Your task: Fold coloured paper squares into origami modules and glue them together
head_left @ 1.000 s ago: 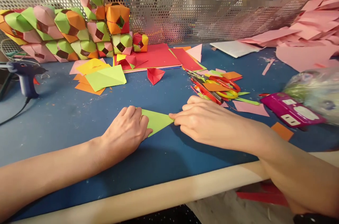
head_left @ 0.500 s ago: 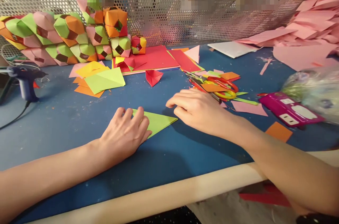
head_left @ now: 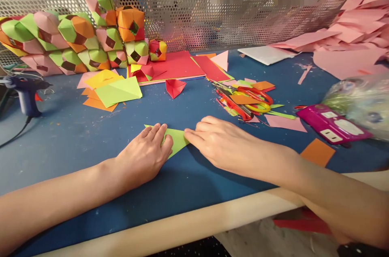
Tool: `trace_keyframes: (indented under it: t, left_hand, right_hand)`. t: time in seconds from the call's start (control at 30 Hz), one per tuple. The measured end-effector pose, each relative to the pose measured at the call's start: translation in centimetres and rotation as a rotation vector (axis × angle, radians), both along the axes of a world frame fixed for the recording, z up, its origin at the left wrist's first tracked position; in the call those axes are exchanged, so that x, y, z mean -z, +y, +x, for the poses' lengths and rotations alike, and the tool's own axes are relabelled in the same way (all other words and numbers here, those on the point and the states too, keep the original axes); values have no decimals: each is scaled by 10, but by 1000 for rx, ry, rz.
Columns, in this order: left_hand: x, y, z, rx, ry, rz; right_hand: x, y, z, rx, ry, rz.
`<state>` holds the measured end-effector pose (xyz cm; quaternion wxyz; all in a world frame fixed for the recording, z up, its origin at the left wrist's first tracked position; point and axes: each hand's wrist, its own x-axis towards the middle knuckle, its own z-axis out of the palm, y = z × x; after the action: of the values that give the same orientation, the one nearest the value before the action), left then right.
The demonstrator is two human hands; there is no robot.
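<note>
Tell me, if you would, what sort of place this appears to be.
Probably a papercraft worktable: folded-paper shapes are stacked along the back, scissors lie among paper scraps, and what looks like a glue gun stands at the far left.

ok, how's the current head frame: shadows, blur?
Head view: soft shadow on the table below the right hand; head view: green paper reads fairly sharp; head view: mesh smears toward the right, with pixelated patches at the top.
</note>
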<state>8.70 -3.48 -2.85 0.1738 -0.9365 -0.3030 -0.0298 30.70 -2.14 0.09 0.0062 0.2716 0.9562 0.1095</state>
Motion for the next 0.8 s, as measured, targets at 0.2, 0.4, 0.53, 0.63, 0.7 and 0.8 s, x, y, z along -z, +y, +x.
trace_keyframes:
  t: [0.2, 0.4, 0.53, 0.63, 0.7, 0.8]
  left_hand:
    - [-3, 3, -1, 18, -33, 8]
    - [-1, 8, -5, 38, -121, -33]
    - [0, 9, -7, 14, -202, -98]
    - [-1, 8, -8, 13, -216, -120]
    - [-2, 7, -9, -10, -220, -118]
    - [-3, 7, -9, -44, -269, -138]
  right_hand:
    - [-13, 1, 20, 111, -50, -55]
    - [-11, 23, 18, 285, 165, -111]
    - [-4, 28, 11, 340, 280, -120]
    - [0, 27, 9, 330, 344, -192]
    - [1, 26, 9, 302, 336, -247]
    - [4, 26, 8, 273, 338, -323]
